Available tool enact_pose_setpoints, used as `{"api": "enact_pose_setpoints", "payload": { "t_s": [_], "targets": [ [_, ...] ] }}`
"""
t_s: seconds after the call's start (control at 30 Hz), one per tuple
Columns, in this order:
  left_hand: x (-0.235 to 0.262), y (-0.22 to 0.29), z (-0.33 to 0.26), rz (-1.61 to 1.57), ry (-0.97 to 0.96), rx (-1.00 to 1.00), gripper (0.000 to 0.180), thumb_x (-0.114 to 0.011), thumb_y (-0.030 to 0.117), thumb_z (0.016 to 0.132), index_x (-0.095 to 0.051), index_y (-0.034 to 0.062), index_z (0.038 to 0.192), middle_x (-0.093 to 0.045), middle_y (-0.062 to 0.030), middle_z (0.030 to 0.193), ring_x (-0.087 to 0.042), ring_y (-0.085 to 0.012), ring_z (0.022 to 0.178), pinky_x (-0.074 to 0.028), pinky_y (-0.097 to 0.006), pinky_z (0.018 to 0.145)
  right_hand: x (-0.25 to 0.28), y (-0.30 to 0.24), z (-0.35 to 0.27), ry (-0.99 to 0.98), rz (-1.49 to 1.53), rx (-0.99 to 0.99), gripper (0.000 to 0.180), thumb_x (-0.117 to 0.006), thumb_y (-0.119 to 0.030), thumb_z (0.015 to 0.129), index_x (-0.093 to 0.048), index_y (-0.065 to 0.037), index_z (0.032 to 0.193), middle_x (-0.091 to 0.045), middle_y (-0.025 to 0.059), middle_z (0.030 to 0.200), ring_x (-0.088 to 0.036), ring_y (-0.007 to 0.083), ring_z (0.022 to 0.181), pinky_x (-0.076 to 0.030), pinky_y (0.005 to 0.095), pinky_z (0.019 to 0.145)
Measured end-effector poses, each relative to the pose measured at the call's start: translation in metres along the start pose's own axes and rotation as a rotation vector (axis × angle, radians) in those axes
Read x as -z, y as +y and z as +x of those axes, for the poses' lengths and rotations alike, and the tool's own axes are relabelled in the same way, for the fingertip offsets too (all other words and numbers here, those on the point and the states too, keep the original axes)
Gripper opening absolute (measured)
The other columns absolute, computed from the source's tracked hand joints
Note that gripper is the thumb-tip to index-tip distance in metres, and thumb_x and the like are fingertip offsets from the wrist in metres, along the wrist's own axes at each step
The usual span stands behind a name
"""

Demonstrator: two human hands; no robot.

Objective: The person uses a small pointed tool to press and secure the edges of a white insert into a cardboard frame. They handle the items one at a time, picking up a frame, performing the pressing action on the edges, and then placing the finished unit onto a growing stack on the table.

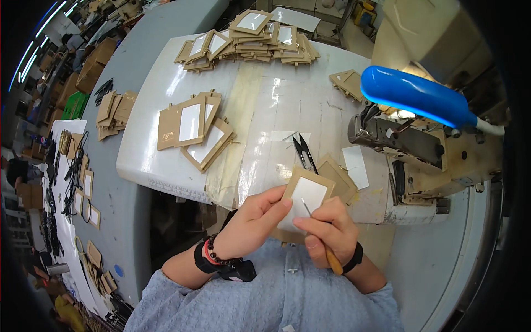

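Observation:
My left hand [248,224] grips a tan card holder [289,191] by its left edge, thumb on top, close in front of my body. The holder has a white panel framed by a tan border. In my right hand [334,228] is an awl [333,262] with a wooden handle, its thin metal shaft lying over the white panel. Whether the tip touches the panel, I cannot tell. Just beyond the holder lie black-handled thread snips [305,155]. Beside them are another tan piece [337,178] and a white card [355,166].
A sewing machine [404,141] stands at the right under a blue lamp [416,93]. Tan card holders form a large pile [260,41] at the back and a smaller stack [182,124] left of centre. More tan pieces [115,113] lie on the grey table at the left.

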State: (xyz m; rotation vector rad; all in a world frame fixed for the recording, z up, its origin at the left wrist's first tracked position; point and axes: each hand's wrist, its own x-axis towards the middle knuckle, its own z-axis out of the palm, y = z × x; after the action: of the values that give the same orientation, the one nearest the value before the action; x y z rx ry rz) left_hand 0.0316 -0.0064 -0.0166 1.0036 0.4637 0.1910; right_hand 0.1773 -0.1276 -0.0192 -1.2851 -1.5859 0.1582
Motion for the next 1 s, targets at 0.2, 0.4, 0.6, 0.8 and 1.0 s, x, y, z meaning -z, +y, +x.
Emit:
{"api": "enact_pose_setpoints", "payload": {
  "t_s": [0.2,0.4,0.6,0.8,1.0],
  "targets": [
    [-0.005,0.012,-0.011,0.127,-0.008,-0.047,0.039,-0.042,0.015,0.101,-0.042,-0.0018,0.135,-0.058,-0.006,0.116,-0.053,-0.0089,0.106,-0.043,-0.025,0.091,-0.006,-0.003,0.003,-0.011,-0.036,0.037,0.026,-0.058,0.0,0.071,-0.067,-0.001,0.096,-0.056,0.0074,0.086,-0.05,0.0203,0.068,-0.04,0.0321,0.062],
    [-0.007,0.014,-0.015,0.122,-0.023,-0.06,0.04,-0.042,0.015,0.101,-0.04,-0.0021,0.137,-0.057,-0.0066,0.118,-0.053,-0.0089,0.107,-0.044,-0.025,0.092,-0.003,-0.006,0.006,-0.041,-0.037,0.03,0.033,-0.066,0.005,0.066,-0.066,-0.002,0.099,-0.057,0.0057,0.087,-0.055,0.0205,0.071,-0.042,0.0311,0.064],
    [-0.008,0.014,-0.016,0.159,-0.016,-0.073,0.039,-0.042,0.014,0.101,-0.041,-0.0024,0.136,-0.057,-0.0071,0.119,-0.052,-0.0089,0.107,-0.043,-0.025,0.092,-0.003,-0.005,0.007,-0.034,-0.04,0.031,0.035,-0.067,0.006,0.065,-0.066,-0.001,0.099,-0.057,0.0059,0.088,-0.055,0.0204,0.071,-0.042,0.0303,0.064],
    [-0.01,0.016,-0.015,0.183,-0.011,-0.082,0.038,-0.041,0.013,0.101,-0.041,-0.0031,0.136,-0.057,-0.0072,0.117,-0.052,-0.009,0.106,-0.043,-0.025,0.092,-0.002,-0.004,0.007,-0.031,-0.037,0.029,0.034,-0.067,0.006,0.066,-0.066,-0.001,0.099,-0.057,0.0061,0.088,-0.055,0.0203,0.07,-0.042,0.0303,0.064],
    [-0.012,0.019,-0.016,0.184,0.001,-0.063,0.039,-0.04,0.012,0.101,-0.041,-0.0036,0.136,-0.057,-0.0074,0.117,-0.052,-0.0093,0.106,-0.043,-0.025,0.092,-0.001,-0.003,0.007,-0.031,-0.017,0.029,0.033,-0.067,0.006,0.067,-0.066,0.0,0.099,-0.058,0.0071,0.088,-0.055,0.0207,0.07,-0.042,0.0308,0.063]
  ]
}}
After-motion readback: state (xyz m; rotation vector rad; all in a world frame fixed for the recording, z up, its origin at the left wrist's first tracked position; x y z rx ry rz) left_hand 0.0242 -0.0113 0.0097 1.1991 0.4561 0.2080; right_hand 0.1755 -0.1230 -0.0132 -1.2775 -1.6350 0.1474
